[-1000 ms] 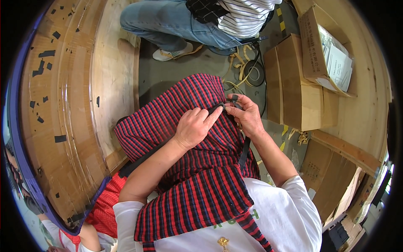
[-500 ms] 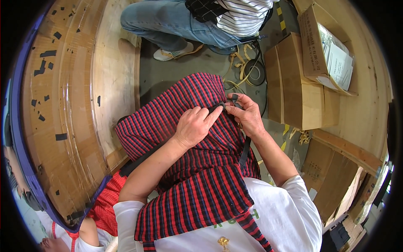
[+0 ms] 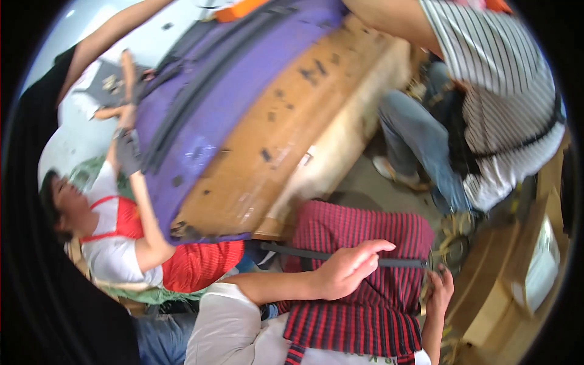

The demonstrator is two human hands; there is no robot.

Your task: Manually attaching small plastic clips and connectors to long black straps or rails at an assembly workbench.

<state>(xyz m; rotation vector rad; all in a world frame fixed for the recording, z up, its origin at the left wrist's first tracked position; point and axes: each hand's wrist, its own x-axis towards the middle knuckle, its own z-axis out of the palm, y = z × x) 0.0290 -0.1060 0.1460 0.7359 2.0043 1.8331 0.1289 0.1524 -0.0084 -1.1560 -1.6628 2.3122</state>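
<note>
A long black strip [image 3: 401, 263] runs across the red-and-black striped apron [image 3: 365, 222] over my lap. My left hand [image 3: 348, 272] lies above the strip's middle, index finger stretched out, and covers part of it. At the strip's right end, low beside my knee, is my right hand [image 3: 439, 291]; its fingers are bent in around that end, though blur softens the detail. To the left, the strip reaches close to the corner of the purple-topped table.
The purple-covered table [image 3: 213, 137] has several black strips [image 3: 210, 82] on it and brown cardboard along its side [image 3: 267, 158]. Co-workers are close by: one in a red apron [image 3: 131, 219] at left, one in a striped shirt [image 3: 505, 91] at far right. Cardboard boxes [image 3: 496, 286] stand right.
My view has swung left, bringing in the tabletop and the red-aproned co-worker. My hands have moved apart, and the black strip now stretches straight across my lap.
</note>
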